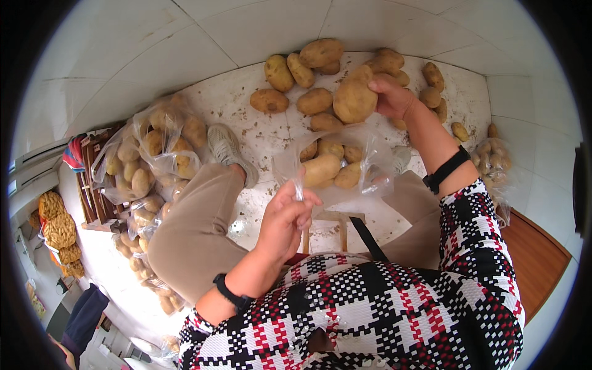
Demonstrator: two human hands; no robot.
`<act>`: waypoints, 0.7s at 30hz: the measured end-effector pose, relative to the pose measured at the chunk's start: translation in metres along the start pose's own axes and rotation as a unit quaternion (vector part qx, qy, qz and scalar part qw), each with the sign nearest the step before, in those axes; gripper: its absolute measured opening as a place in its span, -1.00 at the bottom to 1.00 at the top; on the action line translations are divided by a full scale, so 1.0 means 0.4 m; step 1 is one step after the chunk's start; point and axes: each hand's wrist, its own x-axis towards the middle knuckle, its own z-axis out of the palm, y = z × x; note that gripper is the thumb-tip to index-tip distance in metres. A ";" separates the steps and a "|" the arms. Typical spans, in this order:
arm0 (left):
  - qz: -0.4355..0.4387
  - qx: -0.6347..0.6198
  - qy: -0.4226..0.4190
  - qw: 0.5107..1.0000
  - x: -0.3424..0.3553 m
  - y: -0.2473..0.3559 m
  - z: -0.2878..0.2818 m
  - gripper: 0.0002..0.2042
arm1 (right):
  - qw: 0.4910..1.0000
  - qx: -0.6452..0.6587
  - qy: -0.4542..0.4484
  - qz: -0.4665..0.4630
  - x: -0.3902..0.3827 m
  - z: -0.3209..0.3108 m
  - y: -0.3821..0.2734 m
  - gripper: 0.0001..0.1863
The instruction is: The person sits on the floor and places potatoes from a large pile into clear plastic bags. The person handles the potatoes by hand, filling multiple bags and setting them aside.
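My left hand (285,221) pinches the near rim of a clear plastic bag (377,161), which stands open between my legs. Several potatoes (322,170) lie inside it. Above the bag's far side, my right hand (393,97) is closed on the side of a large potato (356,97). Only part of that hand's fingers shows, since the potato covers the rest. Past the bag, loose potatoes (314,100) are spread over the dirt-flecked white floor (243,79) by the wall.
Filled clear bags of potatoes (151,148) crowd the left side, and another filled bag (491,161) stands at the right wall. Orange net sacks (58,225) are at the far left. A wooden panel (535,262) is at the right. Another person's dark-clothed leg (85,317) shows at lower left.
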 end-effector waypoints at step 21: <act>0.007 0.034 0.002 0.999 -0.018 -0.022 -0.004 -0.36 | 0.669 -0.660 0.068 0.335 0.019 0.019 0.314 -0.25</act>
